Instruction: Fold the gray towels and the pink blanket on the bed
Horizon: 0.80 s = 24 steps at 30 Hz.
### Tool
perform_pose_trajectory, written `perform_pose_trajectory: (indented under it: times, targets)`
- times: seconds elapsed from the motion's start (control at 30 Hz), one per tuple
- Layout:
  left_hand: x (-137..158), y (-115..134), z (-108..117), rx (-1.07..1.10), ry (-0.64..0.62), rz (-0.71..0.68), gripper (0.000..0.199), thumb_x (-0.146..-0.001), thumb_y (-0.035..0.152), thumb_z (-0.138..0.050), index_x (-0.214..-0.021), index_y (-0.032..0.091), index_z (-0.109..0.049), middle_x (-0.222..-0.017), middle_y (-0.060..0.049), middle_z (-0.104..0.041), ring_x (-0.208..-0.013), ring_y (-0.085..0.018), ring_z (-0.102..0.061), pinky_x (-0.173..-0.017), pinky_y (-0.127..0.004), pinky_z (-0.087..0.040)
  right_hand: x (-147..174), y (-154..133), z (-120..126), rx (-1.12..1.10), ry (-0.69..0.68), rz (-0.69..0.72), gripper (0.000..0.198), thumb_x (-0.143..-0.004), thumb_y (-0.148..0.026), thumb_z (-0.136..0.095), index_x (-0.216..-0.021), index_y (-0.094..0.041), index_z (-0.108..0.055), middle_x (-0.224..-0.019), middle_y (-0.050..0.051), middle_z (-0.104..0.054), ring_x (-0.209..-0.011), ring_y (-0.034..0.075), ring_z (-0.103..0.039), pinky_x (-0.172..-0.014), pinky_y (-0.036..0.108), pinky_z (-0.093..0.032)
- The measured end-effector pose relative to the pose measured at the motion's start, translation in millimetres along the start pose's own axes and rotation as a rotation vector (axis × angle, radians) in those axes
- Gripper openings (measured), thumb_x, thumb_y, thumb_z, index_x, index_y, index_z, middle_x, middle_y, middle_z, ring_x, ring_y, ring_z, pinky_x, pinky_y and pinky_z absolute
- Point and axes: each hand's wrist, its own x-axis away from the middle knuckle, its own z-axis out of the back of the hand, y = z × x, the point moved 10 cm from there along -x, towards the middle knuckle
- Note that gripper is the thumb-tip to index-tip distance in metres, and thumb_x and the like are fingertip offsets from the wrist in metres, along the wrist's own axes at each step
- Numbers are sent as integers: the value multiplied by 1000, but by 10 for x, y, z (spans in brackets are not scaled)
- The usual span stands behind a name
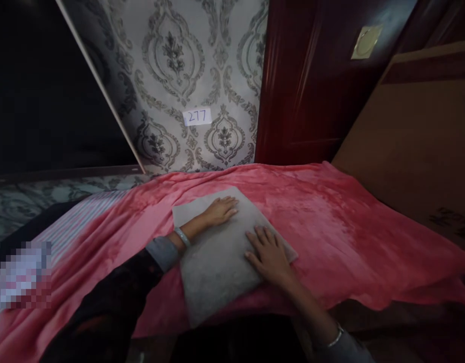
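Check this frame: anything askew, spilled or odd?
A pixelated patch masks the lower-left edge. The flat grey sheet under the left hand and right hand lies askew to the patterned grey wallpaper, on a rumpled pink plush blanket. No spill or damage visible.

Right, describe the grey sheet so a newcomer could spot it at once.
Find the pink blanket below the patterned wallpaper. On it, beneath the left hand and right hand, lies a flat sheet. Its plain grey surface sets it apart from the pink around it.
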Motion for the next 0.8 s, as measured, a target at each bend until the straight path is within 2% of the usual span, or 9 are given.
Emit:
perform_pose_trajectory:
  times: [0.1,0.17,0.23,0.33,0.5,0.7,0.8]
  targets:
    - [421,138,-22,84,-34,-50,63,-101,57,-20,-155,27,-32,-163,-6,-33,-152,-23,-24,-123,-49,-17,58,-323,121,-34,50,90,59,-98,-46,-47,-153,-26,-42,-164,8,-25,-152,34,-15,-119,57,-16]
    - [624,61,-54,71,-29,10,62,-101,56,-20,-156,28,-31,-164,-6,-30,-153,-24,-22,-123,-53,-14,112,-547,85,-48,57,167,60,-97,-48,-49,-154,-29,-41,-166,6,-22,-152,35,-12,-119,59,-13]
    - [755,-62,-134,13,-33,76,61,-101,53,-24,-156,29,-30,-166,-5,-26,-154,-27,-17,-123,-58,-11,157,-670,-50,-36,23,197,61,-96,-50,-51,-153,-31,-42,-165,5,-24,-152,36,-13,-119,61,-10]
    - [832,-194,-240,-60,-8,120,61,-100,51,-29,-157,29,-26,-167,-5,-19,-155,-30,-10,-122,-62,-9,196,-701,-211,13,14,206,59,-97,-52,-49,-153,-32,-42,-163,5,-28,-151,36,-16,-118,62,-9]
    - [829,-328,-244,-77,14,96,63,-100,52,-31,-158,28,-25,-167,-7,-20,-154,-28,-15,-122,-57,-14,209,-668,-233,109,68,229,58,-99,-53,-44,-153,-32,-40,-163,6,-30,-149,37,-20,-116,63,-15]
    - [1069,-931,-63,-134,-33,368,60,-102,47,-29,-157,25,-27,-166,-8,-23,-153,-29,-20,-122,-60,-11,216,-680,-225,144,101,243,56,-100,-54,-41,-153,-34,-41,-162,5,-33,-148,37,-25,-115,63,-21]
    - [1272,-1026,55,-159,-12,448,58,-102,44,-29,-155,21,-34,-163,-12,-30,-151,-34,-23,-119,-66,-12,215,-678,-235,145,98,237,56,-100,-53,-42,-152,-34,-41,-162,5,-33,-148,38,-25,-114,64,-22]
